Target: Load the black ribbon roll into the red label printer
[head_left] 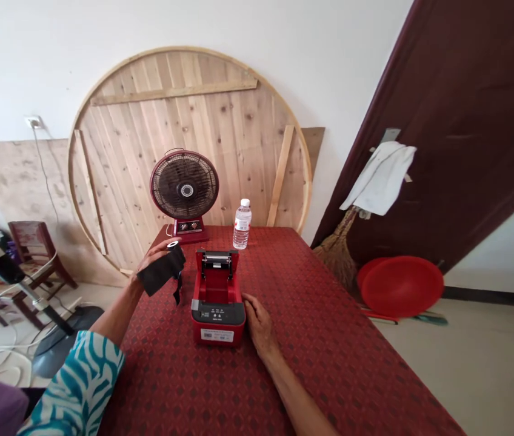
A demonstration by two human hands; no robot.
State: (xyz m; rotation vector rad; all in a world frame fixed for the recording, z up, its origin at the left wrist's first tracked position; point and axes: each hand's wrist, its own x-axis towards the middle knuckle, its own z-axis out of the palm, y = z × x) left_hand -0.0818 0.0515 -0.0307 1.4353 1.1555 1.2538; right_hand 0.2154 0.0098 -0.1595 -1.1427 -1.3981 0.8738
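A small red-and-black label printer [218, 315] sits on the table with its lid raised at the back, showing the red inner bay. In my left hand [151, 257], left of the printer and above the table, is a roll of black strip [161, 272] with a white core. One loose end of the strip hangs down, and the roll hides part of my fingers. My right hand [259, 324] rests against the printer's right side, touching it with the fingers loosely extended rather than wrapped around it.
A patterned dark-red cloth covers the table [311, 339]. Near its far edge stand a maroon fan [185, 191] and a water bottle [242, 225]. Behind leans a large round wooden board [202, 121]. To the right are a broom [339, 254] and red basins [402, 287] on the floor.
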